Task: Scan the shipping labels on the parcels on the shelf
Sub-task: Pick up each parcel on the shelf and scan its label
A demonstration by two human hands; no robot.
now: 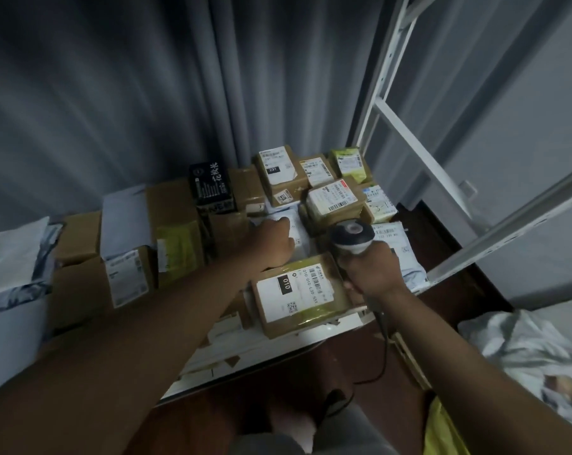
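Observation:
Several cardboard parcels with white shipping labels crowd a white shelf (278, 353). My right hand (370, 270) grips a corded barcode scanner (351, 236), its head over the parcels at mid-right. My left hand (274, 244) reaches across and rests on a white mailer (294, 224) in the middle; whether its fingers curl round it is unclear. A brown box with a "010" label (297, 290) lies nearest me, just left of the scanner hand. Behind stand a box labelled "231" (276, 174) and a labelled box (335, 200).
A black printed box (210, 188) and taller brown cartons (173, 221) fill the shelf's left side, with grey mailers (12, 264) at far left. White shelf uprights (406, 139) rise at right. Grey curtains hang behind. Crumpled white bags (524, 349) lie on the floor at right.

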